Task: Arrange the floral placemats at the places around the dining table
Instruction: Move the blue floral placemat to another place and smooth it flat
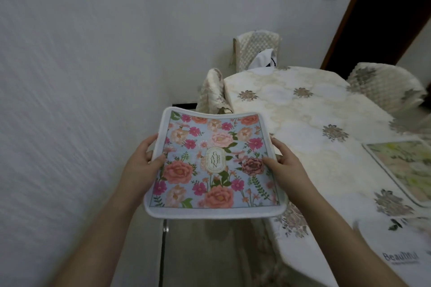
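Head view: left hand [142, 158] and right hand [283, 163] grip floral placemat [214, 163] beside table [303, 123]; chairs [256, 49] surround it.

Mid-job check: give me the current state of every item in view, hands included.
Blue floral placemat: held in the air, sagging, beside the table, not yet laid.
Left hand: grips the mat's left edge.
Right hand: grips the mat's right edge.
Green placemat: lying flat on the table, partly out of frame.
Dining table: covered with an embroidered cloth.
Chairs: covered, at the table.
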The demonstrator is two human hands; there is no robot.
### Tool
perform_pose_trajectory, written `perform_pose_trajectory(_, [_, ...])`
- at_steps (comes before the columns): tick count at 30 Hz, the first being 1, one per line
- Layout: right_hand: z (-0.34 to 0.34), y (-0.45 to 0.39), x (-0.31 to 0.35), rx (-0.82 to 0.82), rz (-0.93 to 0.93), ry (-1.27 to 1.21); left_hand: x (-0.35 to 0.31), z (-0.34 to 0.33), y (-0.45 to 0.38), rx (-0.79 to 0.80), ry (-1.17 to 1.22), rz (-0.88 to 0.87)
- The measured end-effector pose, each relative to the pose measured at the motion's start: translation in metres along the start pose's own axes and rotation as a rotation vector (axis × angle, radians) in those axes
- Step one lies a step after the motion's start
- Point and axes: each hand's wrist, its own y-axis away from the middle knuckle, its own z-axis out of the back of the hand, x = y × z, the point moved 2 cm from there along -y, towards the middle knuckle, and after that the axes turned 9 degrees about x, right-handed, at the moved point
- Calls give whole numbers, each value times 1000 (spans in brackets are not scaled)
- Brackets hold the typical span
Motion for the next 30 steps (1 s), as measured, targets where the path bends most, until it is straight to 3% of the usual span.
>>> perform_pose_trajectory(21, [88,-80,-10,-284,8,-233,-51,-85,-194,349,118,-26])
perform_pose_trajectory(30, [131,-107,-13,-433,-17,-297,-74,-147,-277,519,50,-59])
